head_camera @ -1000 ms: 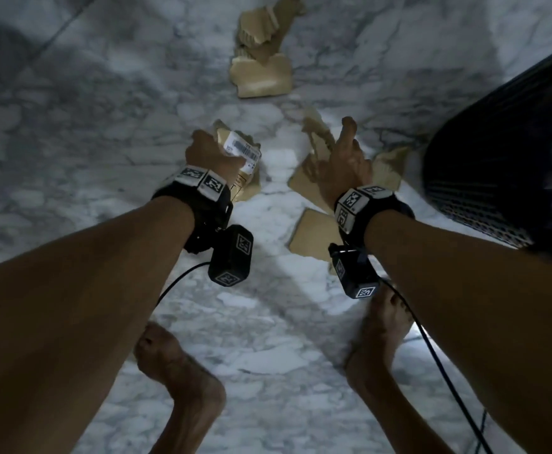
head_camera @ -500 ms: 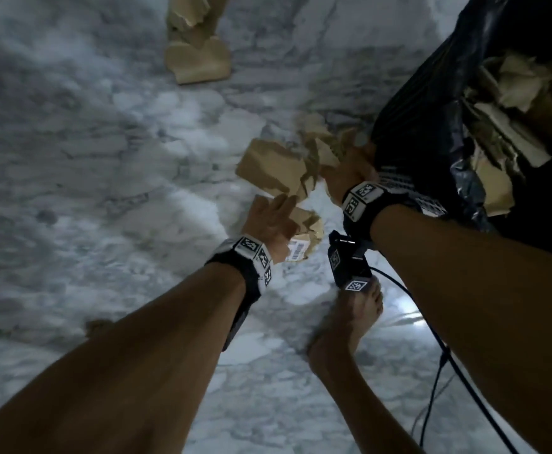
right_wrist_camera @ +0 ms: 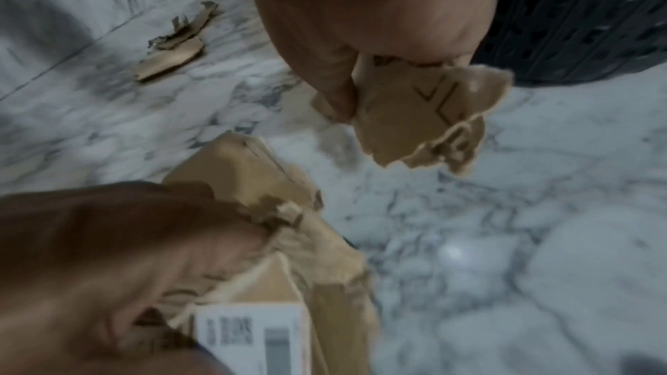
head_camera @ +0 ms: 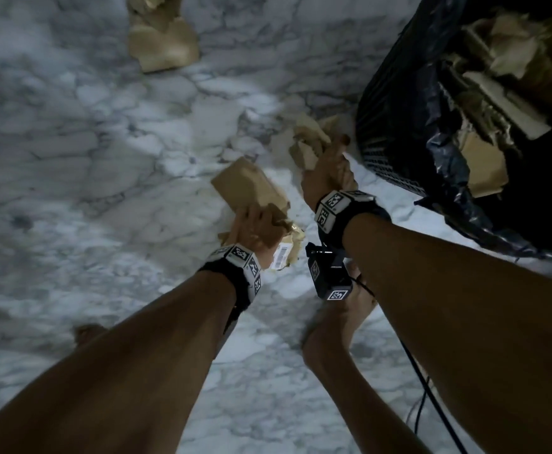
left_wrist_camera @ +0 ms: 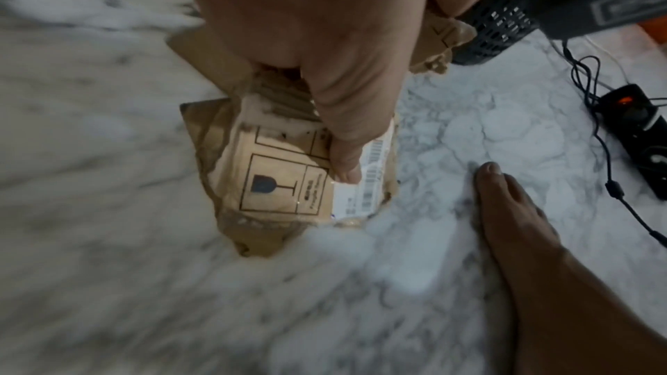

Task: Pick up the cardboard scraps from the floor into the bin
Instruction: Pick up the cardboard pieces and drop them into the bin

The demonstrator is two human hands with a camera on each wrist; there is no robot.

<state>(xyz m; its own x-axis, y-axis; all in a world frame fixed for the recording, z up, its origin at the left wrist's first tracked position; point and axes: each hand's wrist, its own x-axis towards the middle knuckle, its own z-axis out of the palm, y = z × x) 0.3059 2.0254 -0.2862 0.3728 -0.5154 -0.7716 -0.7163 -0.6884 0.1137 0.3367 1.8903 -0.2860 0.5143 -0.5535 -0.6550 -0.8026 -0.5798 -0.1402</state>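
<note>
The floor is white marble with grey veins. The scraps are tan; beside the bin, one scrap bears a black glass symbol and a white barcode label. The bin is black lattice, with a black liner.

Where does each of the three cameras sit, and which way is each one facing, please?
Head: worn on the head, looking down at the marble floor, both forearms, left hand, right hand, bare feet and bin.
Left wrist: looks along the left hand at its labelled cardboard scrap; one foot shows.
Right wrist: looks along the right hand at its torn scrap; the left hand shows too.
Shared: the labelled scrap and bin appear in all three views.
</note>
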